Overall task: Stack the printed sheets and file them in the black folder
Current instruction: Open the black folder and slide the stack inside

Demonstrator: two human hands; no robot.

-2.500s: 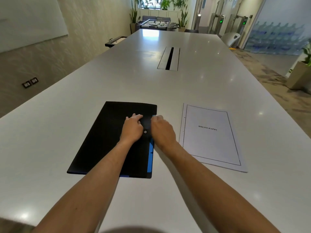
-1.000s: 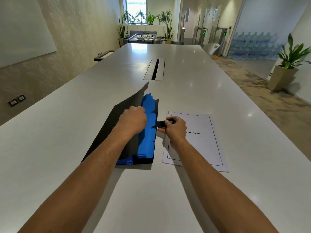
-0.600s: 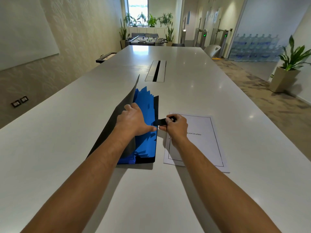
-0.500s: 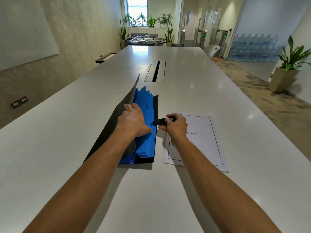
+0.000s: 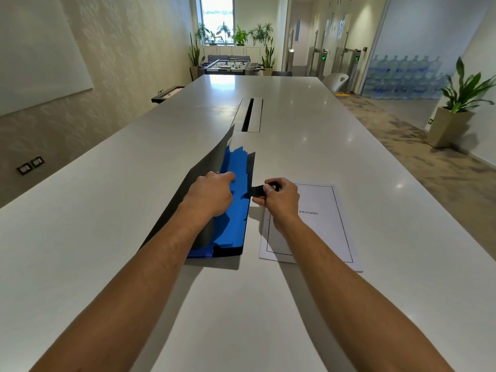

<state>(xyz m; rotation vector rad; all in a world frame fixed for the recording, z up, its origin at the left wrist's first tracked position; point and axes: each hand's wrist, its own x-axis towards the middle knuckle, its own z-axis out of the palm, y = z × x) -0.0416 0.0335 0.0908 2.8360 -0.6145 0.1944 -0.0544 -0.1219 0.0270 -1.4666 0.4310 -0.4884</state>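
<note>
The black folder lies on the white table with its front cover lifted to the left, baring several blue dividers. My left hand holds the cover up, its fingers reaching among the blue dividers. My right hand pinches the folder's black snap strap at the right edge. The printed sheets, a stack with a bordered "BIBLIOGRAPHY" page on top, lie flat just right of the folder, partly under my right wrist.
A cable slot is set into the table beyond the folder. The table's right edge borders a carpeted aisle with a potted plant. A wall runs along the left side.
The folder was shut flat; since then its cover has been lifted open to the left. In the last half second my left fingers shifted slightly on the blue dividers. My right hand keeps the strap.
</note>
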